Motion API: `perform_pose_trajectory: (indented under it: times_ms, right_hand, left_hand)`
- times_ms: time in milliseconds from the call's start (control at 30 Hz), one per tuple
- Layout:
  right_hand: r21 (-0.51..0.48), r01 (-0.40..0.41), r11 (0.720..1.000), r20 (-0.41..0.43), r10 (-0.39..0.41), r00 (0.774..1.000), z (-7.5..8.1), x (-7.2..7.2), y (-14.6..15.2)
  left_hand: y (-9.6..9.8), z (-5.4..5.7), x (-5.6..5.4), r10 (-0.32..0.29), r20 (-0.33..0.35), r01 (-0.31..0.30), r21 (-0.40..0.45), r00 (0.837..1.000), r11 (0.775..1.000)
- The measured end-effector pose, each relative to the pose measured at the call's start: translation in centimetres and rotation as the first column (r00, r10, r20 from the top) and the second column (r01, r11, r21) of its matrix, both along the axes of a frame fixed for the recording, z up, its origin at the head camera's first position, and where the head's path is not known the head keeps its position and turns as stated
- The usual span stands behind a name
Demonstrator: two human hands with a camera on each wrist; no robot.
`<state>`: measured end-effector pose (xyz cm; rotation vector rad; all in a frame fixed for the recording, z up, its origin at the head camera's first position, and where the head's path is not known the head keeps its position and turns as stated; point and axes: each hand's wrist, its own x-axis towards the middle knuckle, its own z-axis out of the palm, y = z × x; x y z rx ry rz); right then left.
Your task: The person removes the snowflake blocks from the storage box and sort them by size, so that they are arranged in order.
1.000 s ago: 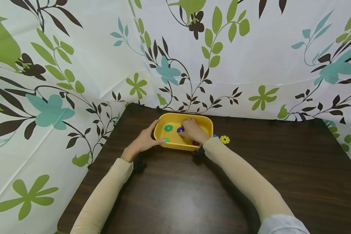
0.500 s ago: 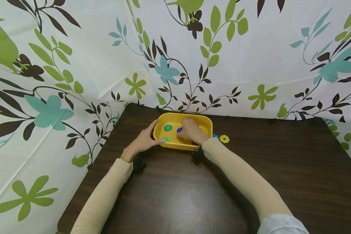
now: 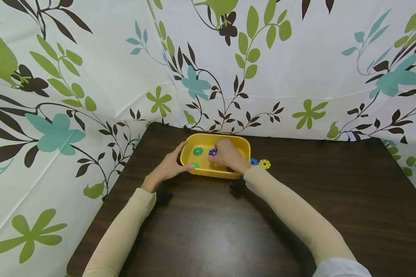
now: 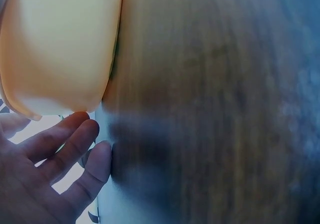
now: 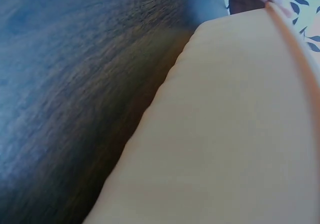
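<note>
A yellow plastic tray point(image 3: 215, 174) stands on the dark table. My left hand point(image 3: 168, 166) holds its left end, the thumb over the near-left rim and the fingers around the outside. In the left wrist view, the fingertips touch the end wall. My right hand point(image 3: 227, 154) reaches down inside the tray with bent fingers; its fingertips are hidden, so any held piece cannot be made out. Beside it is a dark blue notched flower disc point(image 3: 212, 152). A green disc point(image 3: 198, 151) lies further left, a light green one point(image 3: 195, 165) near the left thumb. Part of a purple piece point(image 3: 229, 169) shows under the right wrist.
A blue disc point(image 3: 254, 161) and a yellow disc point(image 3: 265, 164) lie on the table point(image 3: 215, 231) just right of the tray. A white cloth point(image 3: 280, 84) with leaf and flower patterns hangs behind the table and along its left side.
The right hand shifts only slightly inside the tray, and the dark blue disc shows a little more beside it. The left hand keeps its place on the tray.
</note>
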<state>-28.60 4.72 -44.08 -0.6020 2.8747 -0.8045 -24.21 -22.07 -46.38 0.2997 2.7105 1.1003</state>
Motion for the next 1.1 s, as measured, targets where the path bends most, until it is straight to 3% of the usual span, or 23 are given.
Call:
perform_pose_trajectory:
  times_ms: [267,1100]
  right_hand:
    - [-0.005,0.031,0.999,-0.037,-0.032,0.999,1.3,1.7,1.6]
    - [-0.146,0.142,0.979,-0.121,-0.161,0.98,2.3,5.0,7.8]
  left_hand:
    - [0.1,0.0,0.0,-0.015,-0.008,0.015,0.012,1.0,1.0]
    - [0.0,-0.2,0.1,-0.019,-0.043,0.02,0.014,0.999,1.0]
